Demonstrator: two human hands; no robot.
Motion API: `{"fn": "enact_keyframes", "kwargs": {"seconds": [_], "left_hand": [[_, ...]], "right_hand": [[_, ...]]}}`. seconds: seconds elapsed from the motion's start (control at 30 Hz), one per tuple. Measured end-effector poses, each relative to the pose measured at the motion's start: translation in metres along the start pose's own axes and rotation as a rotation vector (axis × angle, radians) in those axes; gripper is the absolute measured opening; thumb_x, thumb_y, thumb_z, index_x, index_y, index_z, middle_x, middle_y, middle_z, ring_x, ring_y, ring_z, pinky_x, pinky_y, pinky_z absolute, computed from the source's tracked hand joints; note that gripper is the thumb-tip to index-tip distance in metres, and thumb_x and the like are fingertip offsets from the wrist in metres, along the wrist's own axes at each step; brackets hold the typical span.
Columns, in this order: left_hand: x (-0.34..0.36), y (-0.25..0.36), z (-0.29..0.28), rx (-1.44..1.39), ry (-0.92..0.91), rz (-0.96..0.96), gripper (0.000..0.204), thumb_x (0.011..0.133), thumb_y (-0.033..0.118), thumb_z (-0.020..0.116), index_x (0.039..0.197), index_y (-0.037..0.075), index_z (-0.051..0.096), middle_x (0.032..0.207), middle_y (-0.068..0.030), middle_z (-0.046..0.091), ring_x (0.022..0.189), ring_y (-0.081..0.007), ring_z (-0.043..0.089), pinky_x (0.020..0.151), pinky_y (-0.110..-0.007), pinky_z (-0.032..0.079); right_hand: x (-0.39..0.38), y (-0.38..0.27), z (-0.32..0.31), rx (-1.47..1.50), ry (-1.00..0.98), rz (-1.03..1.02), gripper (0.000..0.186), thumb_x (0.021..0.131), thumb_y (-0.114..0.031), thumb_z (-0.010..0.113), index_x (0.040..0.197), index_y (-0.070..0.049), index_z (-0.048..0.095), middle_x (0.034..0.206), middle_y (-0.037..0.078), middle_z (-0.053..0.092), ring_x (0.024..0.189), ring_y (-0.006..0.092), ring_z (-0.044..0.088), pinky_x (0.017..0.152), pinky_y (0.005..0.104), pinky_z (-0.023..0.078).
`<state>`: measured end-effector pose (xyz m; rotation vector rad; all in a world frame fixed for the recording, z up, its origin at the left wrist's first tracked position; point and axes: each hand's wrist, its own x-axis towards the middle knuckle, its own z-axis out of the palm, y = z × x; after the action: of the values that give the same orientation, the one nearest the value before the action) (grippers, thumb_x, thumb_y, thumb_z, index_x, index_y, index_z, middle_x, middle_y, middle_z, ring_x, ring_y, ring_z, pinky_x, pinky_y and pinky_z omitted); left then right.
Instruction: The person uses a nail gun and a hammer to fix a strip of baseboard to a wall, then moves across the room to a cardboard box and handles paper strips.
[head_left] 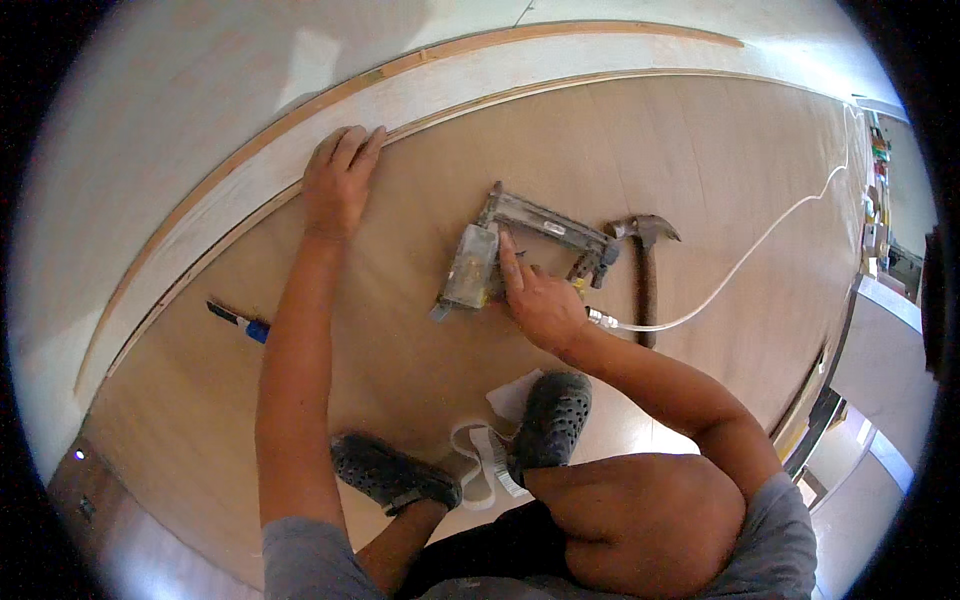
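Nail gun (472,265) sits in the curled right hand (545,302), forefinger extended. Left hand (340,182), fingers slightly spread, touches a wooden strip (440,117).

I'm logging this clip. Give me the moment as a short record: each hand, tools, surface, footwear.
Left hand: fingers at the thin strip along the panel's far edge
Right hand: on the nail gun, index finger extended; underside of the grip hidden
Air line: white hose, joined to the nail gun, running off to the right
Tools lying nearby: hammer right of the nail gun; blue-and-black tool left of the left forearm, exact kind unclear
Surface: brown panel
Footwear: dark perforated clogs
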<state>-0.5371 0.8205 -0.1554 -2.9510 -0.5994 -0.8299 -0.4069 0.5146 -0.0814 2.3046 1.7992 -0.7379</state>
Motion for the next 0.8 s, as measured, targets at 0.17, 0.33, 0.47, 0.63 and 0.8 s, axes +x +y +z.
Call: {"fn": "enact_keyframes", "kwargs": {"seconds": [0.17,0.33,0.47,0.63,0.8], "left_hand": [[0.001,0.005,-0.001,-0.017,-0.011,0.012,0.049,0.077,0.0,0.063,0.122,0.017,0.072,0.11,-0.0042,0.065,0.106,-0.026,0.063,0.089,-0.039,0.054],[-0.008,0.0,0.002,-0.064,-0.011,-0.003,0.049,0.079,-0.001,0.063,0.124,0.019,0.072,0.108,-0.0041,0.065,0.103,-0.0255,0.063,0.088,-0.039,0.053],[-0.012,0.004,-0.012,-0.068,-0.027,-0.008,0.051,0.081,-0.002,0.063,0.126,0.022,0.071,0.104,-0.0044,0.064,0.099,-0.0251,0.062,0.087,-0.04,0.053],[-0.034,0.015,-0.008,-0.077,-0.034,0.007,0.054,0.081,-0.001,0.064,0.127,0.025,0.071,0.102,-0.0049,0.062,0.097,-0.0258,0.061,0.086,-0.041,0.052],[-0.053,0.025,0.003,-0.068,-0.038,-0.029,0.056,0.078,-0.001,0.066,0.127,0.026,0.071,0.103,-0.0052,0.061,0.096,-0.0263,0.06,0.086,-0.041,0.051]], "right_hand": [[0.003,0.005,-0.001,0.004,0.052,-0.045,0.092,0.088,-0.022,0.066,0.157,0.007,0.013,0.095,0.021,0.069,0.085,0.0332,0.069,0.068,0.0428,0.059],[0.013,0.004,-0.005,-0.005,0.043,-0.056,0.089,0.089,-0.022,0.063,0.157,0.008,0.013,0.093,0.021,0.069,0.084,0.0337,0.07,0.069,0.0438,0.059],[0.014,0.001,-0.005,-0.072,0.067,0.024,0.08,0.09,-0.014,0.056,0.155,0.01,0.017,0.093,0.022,0.069,0.078,0.034,0.071,0.067,0.0432,0.06],[0.033,0.029,0.016,-0.175,0.175,-0.055,0.076,0.091,-0.016,0.054,0.155,0.009,0.022,0.09,0.02,0.07,0.072,0.0324,0.071,0.062,0.0438,0.06],[0.044,0.05,0.019,-0.204,0.144,-0.158,0.072,0.092,-0.012,0.049,0.155,0.008,0.019,0.087,0.019,0.065,0.07,0.0343,0.068,0.059,0.0448,0.056]]}}
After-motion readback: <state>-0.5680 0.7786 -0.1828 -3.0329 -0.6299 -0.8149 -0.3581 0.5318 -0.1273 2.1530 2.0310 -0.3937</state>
